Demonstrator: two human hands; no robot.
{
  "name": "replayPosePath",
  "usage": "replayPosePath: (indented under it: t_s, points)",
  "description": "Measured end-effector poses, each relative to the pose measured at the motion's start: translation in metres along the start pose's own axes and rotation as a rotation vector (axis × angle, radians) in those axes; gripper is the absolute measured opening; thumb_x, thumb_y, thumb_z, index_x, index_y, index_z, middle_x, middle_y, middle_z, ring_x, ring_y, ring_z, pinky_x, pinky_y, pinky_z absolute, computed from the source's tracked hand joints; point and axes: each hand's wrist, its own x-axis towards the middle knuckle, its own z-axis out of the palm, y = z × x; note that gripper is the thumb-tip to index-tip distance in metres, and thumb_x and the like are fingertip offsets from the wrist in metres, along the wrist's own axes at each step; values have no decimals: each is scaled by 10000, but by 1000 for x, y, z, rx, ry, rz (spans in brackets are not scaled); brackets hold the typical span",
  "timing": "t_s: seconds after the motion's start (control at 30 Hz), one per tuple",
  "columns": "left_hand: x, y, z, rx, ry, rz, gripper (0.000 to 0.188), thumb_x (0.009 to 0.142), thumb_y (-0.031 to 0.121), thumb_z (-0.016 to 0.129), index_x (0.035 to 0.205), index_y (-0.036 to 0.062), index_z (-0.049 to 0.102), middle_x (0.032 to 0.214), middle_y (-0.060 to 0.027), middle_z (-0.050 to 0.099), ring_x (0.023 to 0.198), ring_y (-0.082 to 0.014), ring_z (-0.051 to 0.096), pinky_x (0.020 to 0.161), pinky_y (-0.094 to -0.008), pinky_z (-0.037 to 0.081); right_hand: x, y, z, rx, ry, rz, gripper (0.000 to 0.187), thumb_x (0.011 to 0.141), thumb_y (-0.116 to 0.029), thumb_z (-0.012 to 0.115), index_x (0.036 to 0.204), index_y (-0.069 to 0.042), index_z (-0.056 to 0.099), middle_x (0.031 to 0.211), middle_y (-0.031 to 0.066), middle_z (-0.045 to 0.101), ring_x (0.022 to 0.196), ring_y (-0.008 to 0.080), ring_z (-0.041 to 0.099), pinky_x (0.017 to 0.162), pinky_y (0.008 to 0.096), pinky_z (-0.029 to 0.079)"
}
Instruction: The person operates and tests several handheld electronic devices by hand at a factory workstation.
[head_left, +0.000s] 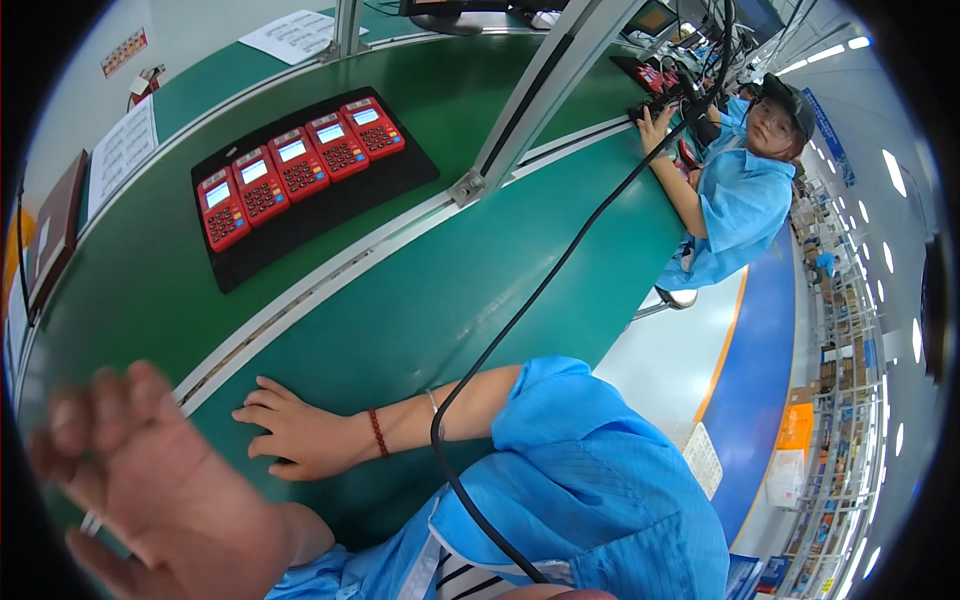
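Five red keypad payment terminals (303, 172) are lying in a row on a black mat (400, 175), beyond the right hand's (305, 428) fingertips, across the metal rail (320, 285). Neither hand is touching them. Right hand is resting palm-down on the green bench (420, 325), fingers spread, gripping nothing. Left hand (170, 490) is hovering beside it, blurred, palm showing, fingers parted, nothing held. Risk: black cable (437, 432) is crossing in front of the right forearm, contact unclear; lifting that arm could snag it. A careless left-hand sweep could knock terminals askew. Terminal screens are glowing, but text and labels are staying too small to read.
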Motion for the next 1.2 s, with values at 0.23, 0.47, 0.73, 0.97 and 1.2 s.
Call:
replayPosePath:
  t_s: [0.23, 0.47, 0.73, 0.97, 1.2]
  points:
    - [18, -9, -21, 1040, -1280, -176, 251, 834, 344, 696, 989, 149, 667, 1006, -70, 608, 830, -189, 545, 705, -337, 395, 1, -6, -6, 88, 23, 22, 264, 745, -220, 696, 973, -89, 673, 1338, 239, 468, 1260, 410, 383, 1161, 616, 148]
    - [16, -13, -7, 191, -1339, -690, 166, 852, 73, 592, 689, 41, 593, 741, -100, 629, 632, -228, 589, 688, -363, 449, 4, -6, 4, 13, 15, -12, 250, 743, -195, 736, 961, -94, 667, 1363, 237, 450, 1273, 404, 363, 1163, 594, 155]
    - [15, -11, -7, 235, -1295, -518, 214, 886, 32, 538, 675, 42, 574, 676, -71, 606, 600, -211, 592, 672, -346, 470, 4, -8, 7, 8, 18, -12, 243, 753, -206, 727, 956, -87, 670, 1359, 237, 452, 1265, 409, 367, 1163, 590, 161]
    - [12, -7, -5, 232, -1278, -523, 231, 907, 22, 513, 687, 66, 568, 679, -44, 606, 594, -180, 593, 681, -323, 474, 6, -12, 8, 8, 7, -13, 237, 762, -205, 716, 960, -84, 667, 1358, 241, 450, 1262, 411, 370, 1163, 591, 161]
    - [13, -6, -6, 211, -1287, -536, 244, 913, 18, 509, 683, 81, 562, 683, -34, 600, 580, -169, 580, 690, -315, 469, 8, -11, 13, 21, 13, -18, 230, 764, -199, 714, 959, -87, 667, 1365, 243, 446, 1267, 408, 368, 1164, 590, 158]
